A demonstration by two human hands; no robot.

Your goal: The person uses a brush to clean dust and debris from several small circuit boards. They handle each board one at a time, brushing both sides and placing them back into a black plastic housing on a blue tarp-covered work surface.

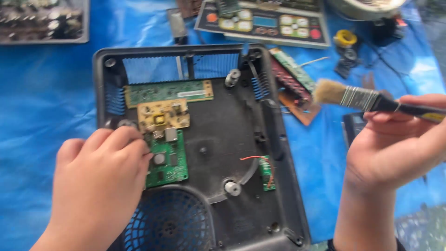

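An opened black plastic appliance housing lies on blue sheeting. Inside it sit a long green circuit board, a tan board, a green board and a small green board with a red wire. My left hand rests on the housing's left side, fingertips touching the green board's edge. My right hand is to the right of the housing and grips a paintbrush with pale bristles pointing left, held above the sheeting.
A round vent grille fills the housing's near corner. Loose circuit boards lie just right of the housing. A flat control panel with buttons lies at the back, a yellow-topped part to its right, a grey tray far left.
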